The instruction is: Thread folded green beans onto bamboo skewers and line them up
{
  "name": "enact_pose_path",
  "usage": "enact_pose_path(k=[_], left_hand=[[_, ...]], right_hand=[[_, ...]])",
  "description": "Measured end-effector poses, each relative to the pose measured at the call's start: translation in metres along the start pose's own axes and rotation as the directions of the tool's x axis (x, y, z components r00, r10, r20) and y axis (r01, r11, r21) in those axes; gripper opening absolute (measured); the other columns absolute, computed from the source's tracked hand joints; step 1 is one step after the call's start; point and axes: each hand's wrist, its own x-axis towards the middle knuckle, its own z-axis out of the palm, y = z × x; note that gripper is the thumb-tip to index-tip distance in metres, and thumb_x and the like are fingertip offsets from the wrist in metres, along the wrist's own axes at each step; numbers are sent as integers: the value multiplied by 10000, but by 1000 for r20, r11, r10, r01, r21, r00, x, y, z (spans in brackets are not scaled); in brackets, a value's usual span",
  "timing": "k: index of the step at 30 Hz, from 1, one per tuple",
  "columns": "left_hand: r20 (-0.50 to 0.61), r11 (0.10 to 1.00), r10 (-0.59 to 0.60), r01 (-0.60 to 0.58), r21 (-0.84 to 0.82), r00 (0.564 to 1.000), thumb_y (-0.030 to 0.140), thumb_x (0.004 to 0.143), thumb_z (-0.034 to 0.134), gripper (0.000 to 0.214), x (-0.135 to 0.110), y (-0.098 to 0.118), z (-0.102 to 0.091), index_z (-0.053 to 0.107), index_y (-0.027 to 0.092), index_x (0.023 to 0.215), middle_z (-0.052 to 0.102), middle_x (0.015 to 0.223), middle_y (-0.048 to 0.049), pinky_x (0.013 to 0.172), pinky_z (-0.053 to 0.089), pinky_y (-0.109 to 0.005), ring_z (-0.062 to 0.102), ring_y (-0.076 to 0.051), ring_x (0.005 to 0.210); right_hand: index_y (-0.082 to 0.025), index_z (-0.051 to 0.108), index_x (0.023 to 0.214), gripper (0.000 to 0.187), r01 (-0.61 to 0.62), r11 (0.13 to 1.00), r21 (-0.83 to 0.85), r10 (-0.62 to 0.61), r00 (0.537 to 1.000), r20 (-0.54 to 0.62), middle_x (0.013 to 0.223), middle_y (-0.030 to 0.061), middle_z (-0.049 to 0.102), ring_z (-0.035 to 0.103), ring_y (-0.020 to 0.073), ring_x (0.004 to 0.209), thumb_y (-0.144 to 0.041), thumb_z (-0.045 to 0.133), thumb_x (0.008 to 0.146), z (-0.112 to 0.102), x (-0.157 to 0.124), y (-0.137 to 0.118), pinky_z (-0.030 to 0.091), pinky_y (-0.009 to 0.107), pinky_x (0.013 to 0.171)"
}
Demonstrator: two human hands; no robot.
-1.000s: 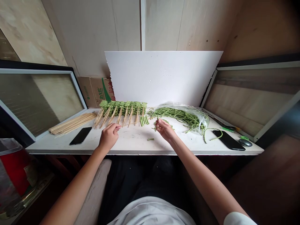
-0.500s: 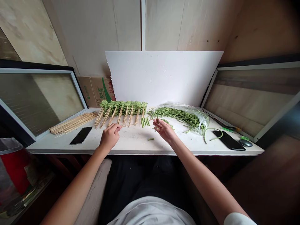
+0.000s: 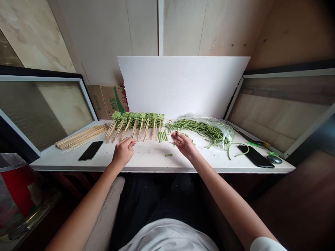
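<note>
My left hand (image 3: 123, 151) is closed around the blunt end of a thin wooden skewer (image 3: 147, 139), held level above the table. Several short green bean pieces (image 3: 162, 136) sit threaded side by side on it toward the right. At the skewer's far end, my right hand (image 3: 184, 144) pinches a cut bean piece (image 3: 177, 132) between thumb and fingertips. Whether the tip touches that piece I cannot make out. More cut pieces (image 3: 188, 136) lie partly hidden behind my right hand. One loose bean piece (image 3: 169, 154) rests on the table below.
Stacked bean skewers (image 3: 138, 120) line the back left. Bare skewers (image 3: 81, 137) lie farther left, near a phone (image 3: 90, 151). Long beans (image 3: 199, 128) spill from a plastic bag (image 3: 225, 134) at right. Beyond are another phone (image 3: 255, 157) and a round dark object (image 3: 274, 159).
My right hand has shifted slightly right, and the bean piece in its fingertips has turned a little. My left hand and the skewer are almost still.
</note>
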Motion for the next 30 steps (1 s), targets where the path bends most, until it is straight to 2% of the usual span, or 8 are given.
enact_pose_path(k=[13,21,25,30], left_hand=[[9,1000,-3,3,6,1000,97,946,509,227,-2,-3,2,697,202,872,759,854,-42,723,517,-291,715,-207,803],[30,999,-18,17,44,999,65,911,495,248,-1,-3,2,693,209,871,765,872,-47,734,520,-293,722,-212,823],[32,998,-12,10,61,999,36,884,492,267,-1,-3,0,693,211,871,768,876,-48,735,528,-295,729,-218,836],[37,997,-26,24,71,999,1,835,489,294,-2,-2,-1,689,215,865,770,879,-42,736,539,-288,739,-218,851]], right_hand=[[-227,782,1018,203,-17,1000,7,17,1000,16,1095,55,827,734,224,1220,-361,833,874,1,-2,-2,613,251,818],[-224,783,974,258,26,996,-80,-30,999,-42,1054,67,827,761,234,1128,-389,888,805,5,-4,-4,608,268,796],[-224,795,935,288,67,983,-168,-73,997,-29,1034,72,824,767,231,1058,-448,893,785,4,-5,-4,587,282,793],[-209,810,909,331,98,974,-203,-106,994,-31,991,77,819,767,229,986,-479,914,748,5,-5,-3,576,289,761]])
